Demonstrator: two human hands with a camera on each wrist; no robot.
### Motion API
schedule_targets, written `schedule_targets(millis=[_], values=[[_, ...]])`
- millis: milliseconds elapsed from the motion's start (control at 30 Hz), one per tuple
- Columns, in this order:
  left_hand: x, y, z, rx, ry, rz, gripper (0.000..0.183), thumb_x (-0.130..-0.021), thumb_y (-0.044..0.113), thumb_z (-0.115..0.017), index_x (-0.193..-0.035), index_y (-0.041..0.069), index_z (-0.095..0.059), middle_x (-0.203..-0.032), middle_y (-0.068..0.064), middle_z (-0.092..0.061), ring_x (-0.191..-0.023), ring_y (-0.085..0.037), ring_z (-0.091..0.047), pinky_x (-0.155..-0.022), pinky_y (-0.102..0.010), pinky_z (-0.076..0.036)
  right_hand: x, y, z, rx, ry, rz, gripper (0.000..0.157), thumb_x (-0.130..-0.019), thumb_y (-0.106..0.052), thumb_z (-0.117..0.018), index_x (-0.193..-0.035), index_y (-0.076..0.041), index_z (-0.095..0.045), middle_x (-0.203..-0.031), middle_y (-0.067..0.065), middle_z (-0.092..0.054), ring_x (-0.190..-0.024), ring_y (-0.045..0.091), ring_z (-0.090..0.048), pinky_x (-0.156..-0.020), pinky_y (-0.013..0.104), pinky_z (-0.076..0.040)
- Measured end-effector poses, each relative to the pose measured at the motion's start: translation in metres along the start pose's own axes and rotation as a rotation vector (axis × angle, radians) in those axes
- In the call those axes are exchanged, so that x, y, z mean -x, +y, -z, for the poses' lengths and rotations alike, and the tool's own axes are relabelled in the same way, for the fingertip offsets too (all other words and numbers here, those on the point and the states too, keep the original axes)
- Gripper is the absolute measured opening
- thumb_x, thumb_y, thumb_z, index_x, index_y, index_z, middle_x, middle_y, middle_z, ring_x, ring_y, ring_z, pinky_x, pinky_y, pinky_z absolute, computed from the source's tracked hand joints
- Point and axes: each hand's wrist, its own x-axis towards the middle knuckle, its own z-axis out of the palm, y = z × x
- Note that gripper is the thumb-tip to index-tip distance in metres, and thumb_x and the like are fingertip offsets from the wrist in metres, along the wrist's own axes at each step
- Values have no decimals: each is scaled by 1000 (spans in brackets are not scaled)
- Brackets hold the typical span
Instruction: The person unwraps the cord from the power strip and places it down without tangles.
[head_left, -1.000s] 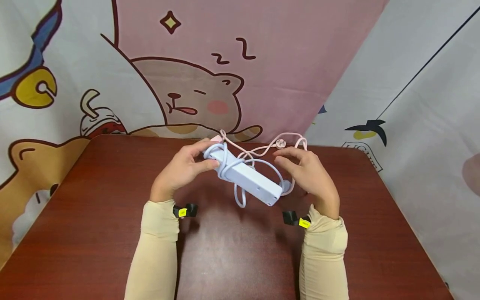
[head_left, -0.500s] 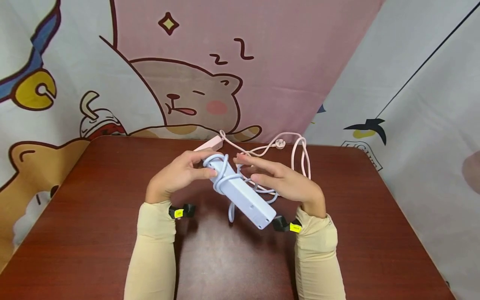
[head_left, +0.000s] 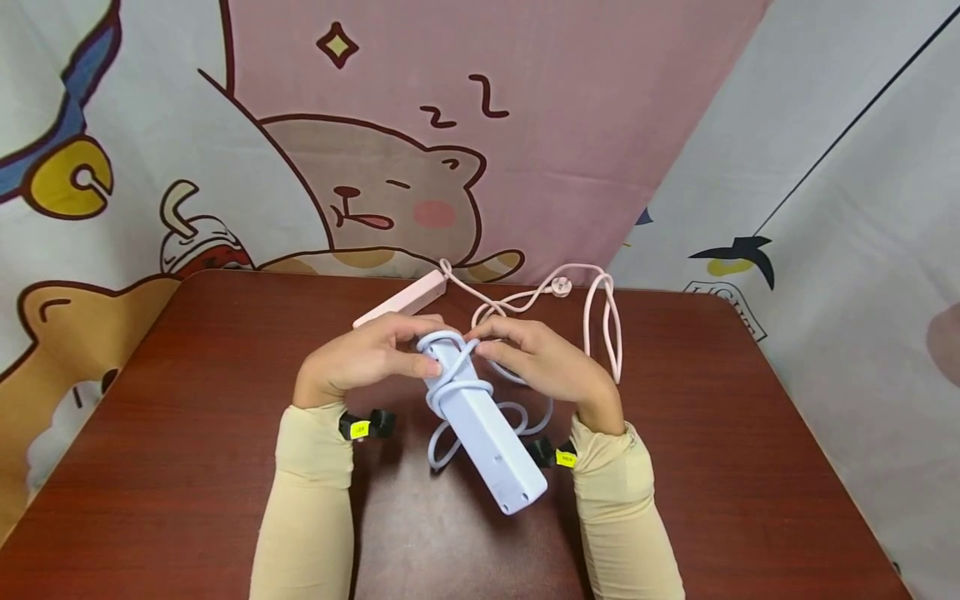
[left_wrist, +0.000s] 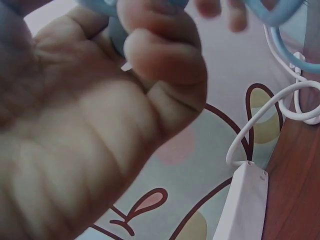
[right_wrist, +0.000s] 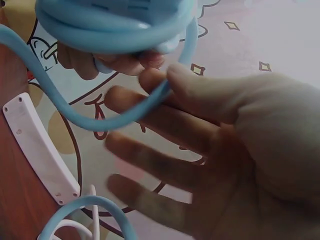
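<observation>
In the head view a pale blue power strip (head_left: pixel 491 454) hangs slanted over the table, its near end pointing down toward the person. My left hand (head_left: pixel 363 362) grips its far end, thumb on top. Several turns of its blue cord (head_left: pixel 456 390) wrap that end. With thumb and index finger my right hand (head_left: pixel 551 362) pinches a stretch of the cord beside the strip. The right wrist view shows this pinch on the cord (right_wrist: pixel 95 123), while the other fingers are spread. Loose loops of cord dangle below. In the left wrist view the curled fingers (left_wrist: pixel 165 57) hide most of the strip.
Behind the hands, a pink power strip (head_left: pixel 405 298) lies on the brown table (head_left: pixel 187 467). Its pink cord (head_left: pixel 609 325) loops to the right, with a plug (head_left: pixel 560 287) near the back edge. A printed curtain (head_left: pixel 600 125) stands right behind the table.
The right hand has moved left from beyond the cord loop to the wrapped end and now pinches the cord. The blue strip's near end has swung down toward the person, uncovering the pink strip.
</observation>
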Motion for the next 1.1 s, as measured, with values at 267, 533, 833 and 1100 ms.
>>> schedule_targets(millis=[267, 533, 833, 1100], values=[[9, -4, 10, -103, 155, 110, 33, -95, 19, -70, -127, 14, -69, -103, -2, -72, -97, -15, -66, -89, -26, -52, -1, -4, -1, -41, 221, 57, 10, -98, -10, -67, -103, -5, -73, -94, 8, -72, -80, 11, -64, -75, 22, -53], [18, -9, 22, -165, 326, 154, 24, -99, 19, -67, -121, 10, -66, -94, -4, -63, -85, -15, -58, -77, -29, -51, 2, -10, -1, -92, 310, 141, 8, -95, -3, -69, -99, -3, -76, -90, 6, -73, -75, 18, -66, -66, 21, -53], [19, -14, 28, -168, 573, 164, 36, -102, 21, -63, -135, 8, -61, -111, -6, -63, -92, -11, -57, -78, -19, -47, 6, -10, 1, 5, 389, 124, 10, -92, -4, -73, -100, -6, -78, -96, 8, -78, -86, 1, -65, -78, 17, -52], [19, -14, 30, -42, 783, 155, 38, -103, 23, -61, -136, 4, -57, -101, 2, -58, -86, -10, -55, -74, -19, -47, 5, -8, 2, 39, 436, 67, 13, -92, -8, -74, -103, -6, -80, -98, 7, -79, -89, -1, -69, -82, 17, -54]])
